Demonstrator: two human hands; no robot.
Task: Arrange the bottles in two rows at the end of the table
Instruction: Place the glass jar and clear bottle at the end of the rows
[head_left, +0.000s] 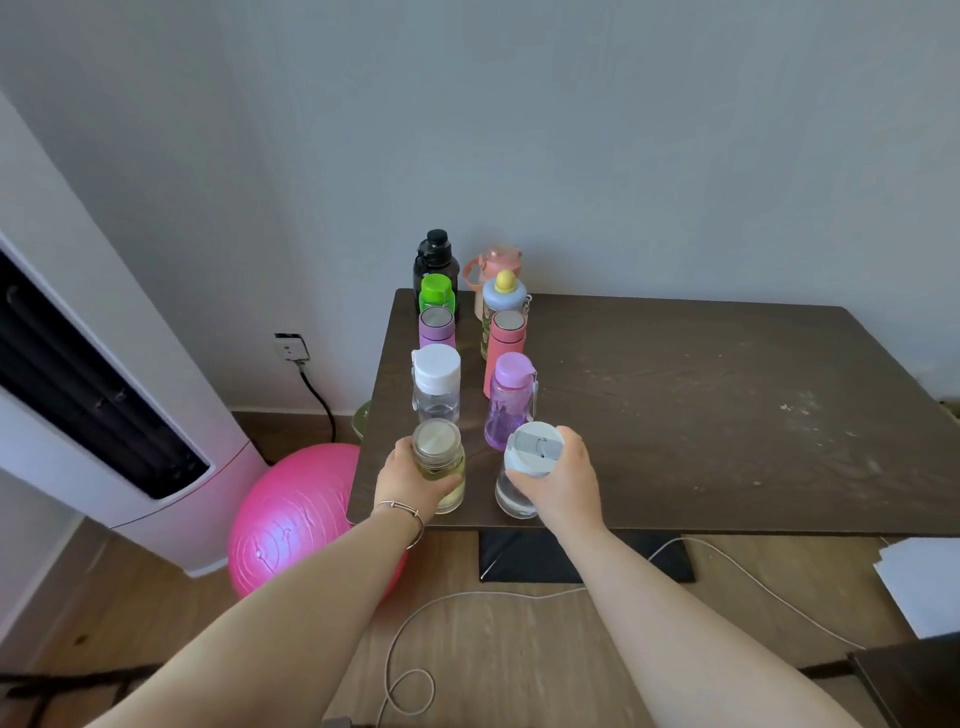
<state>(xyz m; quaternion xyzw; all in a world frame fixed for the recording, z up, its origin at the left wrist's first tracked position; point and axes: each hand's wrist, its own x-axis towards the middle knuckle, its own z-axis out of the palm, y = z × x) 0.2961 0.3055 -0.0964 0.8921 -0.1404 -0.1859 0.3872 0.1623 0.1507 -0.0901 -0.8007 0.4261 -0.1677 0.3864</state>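
Two rows of bottles run along the left end of the dark table (701, 415). In the left row stand a black bottle (435, 262), a green-lidded one (436, 294), a lilac flask (437, 327) and a clear white-capped bottle (436, 384). Nearest me in that row is a yellowish glass bottle with a metal lid (439, 457), gripped by my left hand (410, 480). The right row holds a pink jug (493, 262), a yellow-knobbed bottle (504, 299), a coral flask (506, 343) and a purple bottle (511, 402). My right hand (563, 480) grips a clear bottle with a pale blue lid (532, 449) at the near end.
A pink exercise ball (291, 519) lies on the wooden floor left of the table, beside a tall white appliance (104, 415). A white cable (467, 597) loops across the floor below. White paper (919, 582) lies at the right. A wall socket (291, 347) sits behind.
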